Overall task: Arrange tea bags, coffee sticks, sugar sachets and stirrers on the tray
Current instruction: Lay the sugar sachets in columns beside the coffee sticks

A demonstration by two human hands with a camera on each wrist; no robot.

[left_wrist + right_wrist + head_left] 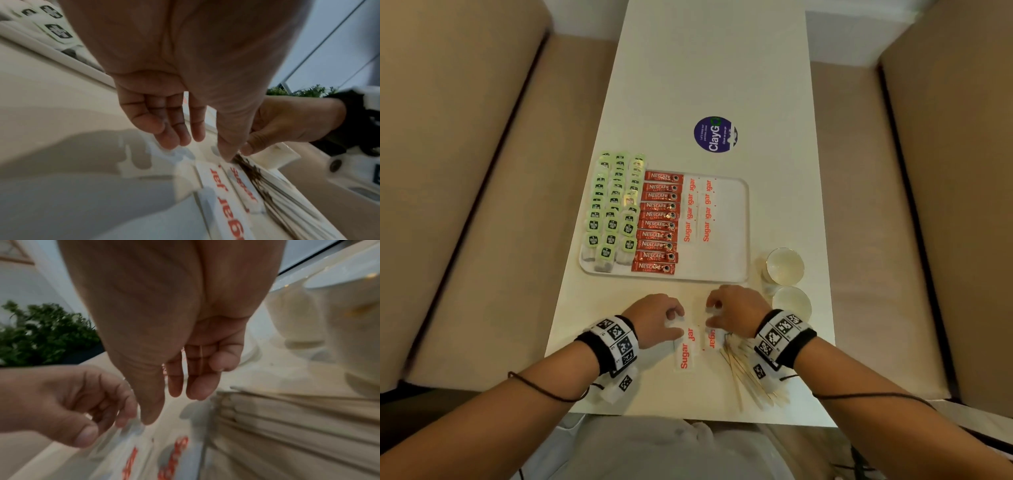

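Note:
A white tray point(743, 240) holds rows of green tea bags point(613, 212), red coffee sticks point(659, 222) and two columns of sugar sachets point(697, 212). Loose sugar sachets point(685, 353) lie side by side in front of the tray. My left hand point(676, 323) hangs over their far ends, its thumb tip down on one sachet point(240, 186) and its fingers loosely bent just above. My right hand point(710, 313) faces it, fingers pointing down, thumb on the sachets point(174, 456). Wooden stirrers point(746, 377) lie in a heap under my right wrist.
Two white cups point(784, 265) stand right of the tray, close to my right hand. A round purple sticker point(715, 134) lies farther back on the narrow white table. Beige sofa cushions point(482, 205) flank the table on both sides.

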